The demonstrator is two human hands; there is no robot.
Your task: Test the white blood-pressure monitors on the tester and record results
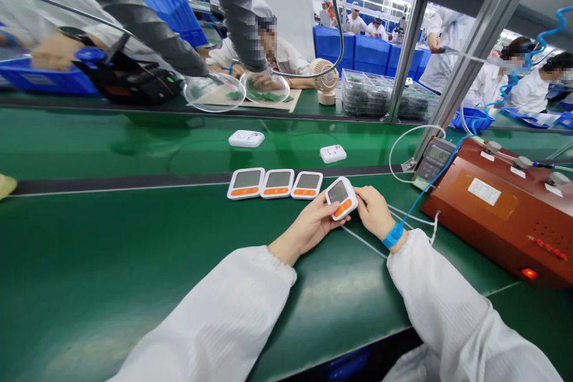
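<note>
Both my hands hold one small white device with a grey screen and an orange strip (pixel 341 197), tilted, just above the green bench. My left hand (pixel 313 224) grips its lower left side with closed fingers. My right hand (pixel 373 210), with a blue wrist strap (pixel 393 235), clasps its right edge. Just left of it, three matching devices (pixel 274 183) lie in a row, screens up, along the edge of the bench.
Two white units (pixel 246 138) (pixel 332 153) lie on the green conveyor belt (pixel 134 143) beyond. A red-brown test box (pixel 501 209) with a meter (pixel 433 161) and cables stands at the right. Other workers in white sit across the line, behind magnifier lamps (pixel 215 91) and a small fan (pixel 325 77).
</note>
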